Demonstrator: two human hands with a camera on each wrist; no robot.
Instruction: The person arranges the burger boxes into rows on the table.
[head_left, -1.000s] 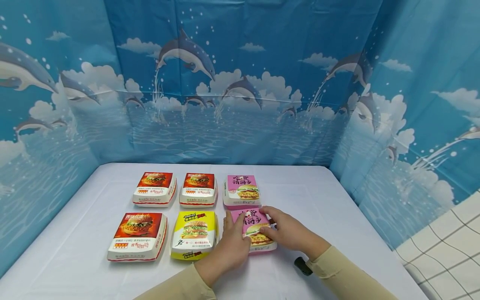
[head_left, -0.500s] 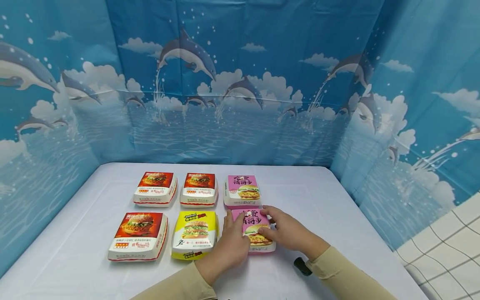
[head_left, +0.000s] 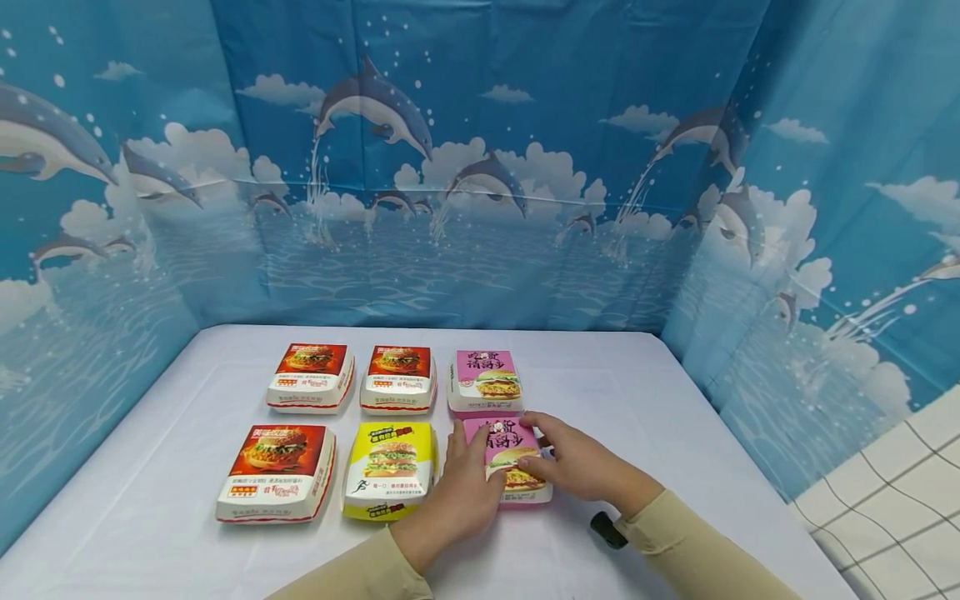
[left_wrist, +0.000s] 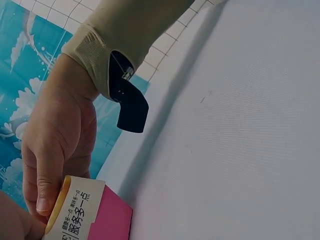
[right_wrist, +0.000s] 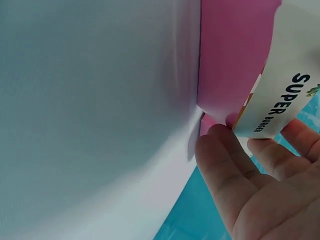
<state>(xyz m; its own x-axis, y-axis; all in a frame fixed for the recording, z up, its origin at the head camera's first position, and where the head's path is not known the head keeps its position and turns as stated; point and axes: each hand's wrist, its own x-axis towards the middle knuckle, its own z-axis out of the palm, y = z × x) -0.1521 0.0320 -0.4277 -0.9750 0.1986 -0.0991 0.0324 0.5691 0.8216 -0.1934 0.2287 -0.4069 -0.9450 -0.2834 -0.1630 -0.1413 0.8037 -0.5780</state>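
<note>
A pink-and-white burger box [head_left: 510, 454] lies flat at the front right of the group, between both hands. My left hand [head_left: 465, 492] holds its left side, with fingers over the near-left part of the lid. From the right, my right hand [head_left: 585, 467] holds it, thumb on the lid and fingers at the far right corner. In the right wrist view, the fingertips touch the corner of the burger box [right_wrist: 280, 100], marked "SUPER BURGER". The left wrist view shows the right hand [left_wrist: 60, 130] at the box [left_wrist: 110, 220]. A second pink burger box [head_left: 485, 382] stands just behind.
Two red-and-white burger boxes [head_left: 311, 379] [head_left: 397, 381] stand in the back row. At front left are another red-and-white box [head_left: 276, 473] and a yellow box [head_left: 390, 469]. All rest on a white-covered table [head_left: 600, 375]; a blue dolphin curtain [head_left: 480, 250] hangs behind.
The front pink burger box has shifted very slightly left between the hands. My left thumb has moved a little. The other boxes stay in place.
</note>
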